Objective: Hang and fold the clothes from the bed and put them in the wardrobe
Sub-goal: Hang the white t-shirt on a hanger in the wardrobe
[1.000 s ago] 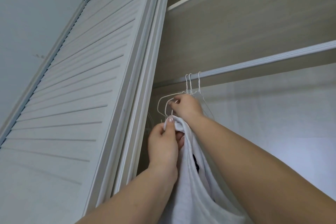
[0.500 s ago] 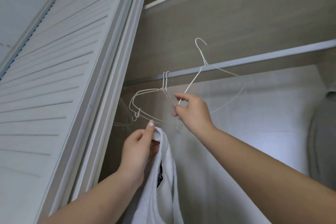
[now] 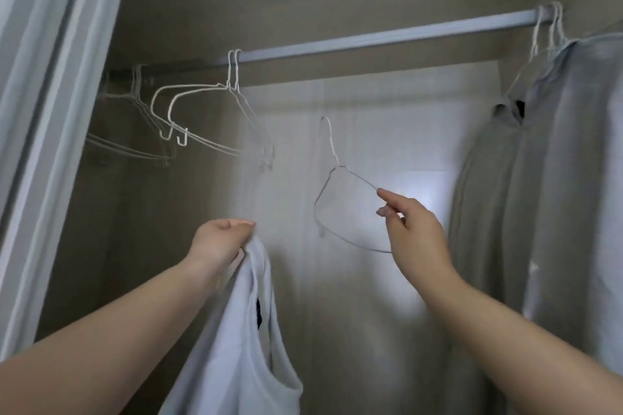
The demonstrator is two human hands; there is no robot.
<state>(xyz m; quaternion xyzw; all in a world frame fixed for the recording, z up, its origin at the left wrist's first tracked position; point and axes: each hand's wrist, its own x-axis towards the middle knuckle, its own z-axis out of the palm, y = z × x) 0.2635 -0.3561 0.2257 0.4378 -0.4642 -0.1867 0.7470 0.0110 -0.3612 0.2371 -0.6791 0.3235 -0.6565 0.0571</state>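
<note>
Half a second before, my right hand had the wire hanger lifted with its hook above the rail; at this moment the hanger was down, clear of the rail, its hook pointing up in the open space between the two hands. My right fingers pinched its shoulder wire, the far end of the frame reaching toward my left hand. The view had also swung right, bringing the hung garments into sight.

My left fingers were curled tight round the top edge of the white top, which drooped straight below them. The top and the hanger were apart, the hanger just to the right of my left fingertips.

I judged that the fetching step was done: one hanger was free and the garment was ready at the same height. What remained was feeding the hanger's end into the neck opening, which I could not see clearly from here; a dark patch showed inside the fabric, perhaps a label.

Counting: one hanger in my grip. Up and left of my left fingers, two empty hangers hung together on the rail, and further left a blurred cluster, at least two, I could not say more. Beyond my right fingers hung grey clothes on at least two hooks; how many garments, I could not tell. One white top was in hand.
</note>
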